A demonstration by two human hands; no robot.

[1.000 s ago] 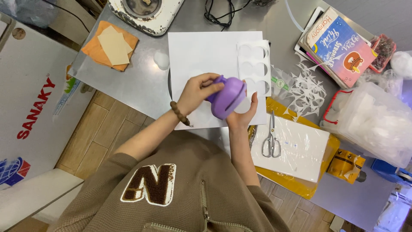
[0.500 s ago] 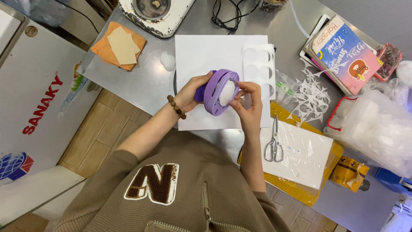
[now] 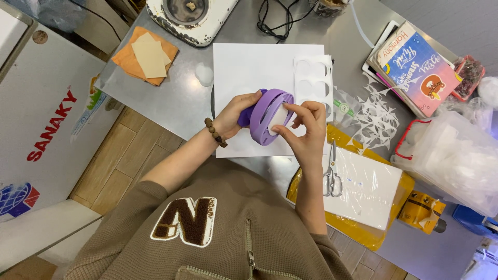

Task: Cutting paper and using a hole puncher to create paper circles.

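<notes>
— So what are the hands doing?
— Her left hand point(image 3: 233, 115) is gripping the purple circle punch point(image 3: 267, 115) from behind, while the right hand point(image 3: 306, 127) is pinching at the white disc in its mouth, fingers narrow.
— Where is it?
— Lifted just above the white sheet point(image 3: 254, 67), tilted on edge, its opening facing the right hand; the long axis is running roughly up-down in view.
— How far along?
— Judging by the paper strip with round holes point(image 3: 313, 78), several circles are already cut. Scissors point(image 3: 332, 173) are lying untouched on the white board point(image 3: 363, 192).
</notes>
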